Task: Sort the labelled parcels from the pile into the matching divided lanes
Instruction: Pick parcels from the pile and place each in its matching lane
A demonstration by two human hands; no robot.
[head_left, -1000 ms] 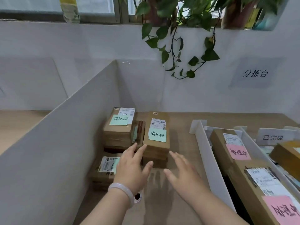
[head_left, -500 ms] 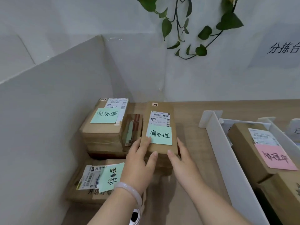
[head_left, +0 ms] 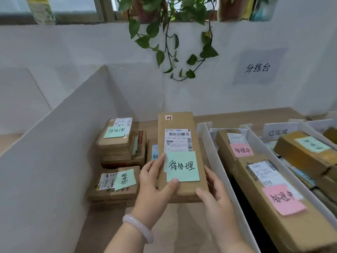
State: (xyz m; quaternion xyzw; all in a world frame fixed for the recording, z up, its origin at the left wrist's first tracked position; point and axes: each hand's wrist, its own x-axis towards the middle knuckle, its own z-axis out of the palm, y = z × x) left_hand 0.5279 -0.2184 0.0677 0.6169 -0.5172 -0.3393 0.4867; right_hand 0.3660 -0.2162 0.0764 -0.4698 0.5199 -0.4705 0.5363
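The parcel (head_left: 179,156) with the green note (head_left: 182,166) is held by both hands in front of the pile (head_left: 120,150), raised above the wooden surface (head_left: 102,232) and just beside the white divider (head_left: 218,165) of the lanes. The left hand (head_left: 155,187) grasps its left edge with the thumb on the note, and the right hand (head_left: 215,192) grasps its lower right corner. To do this step well, I think the person should read the note first, keep the parcel flat, and carry it over the divider only to the lane with the same words.
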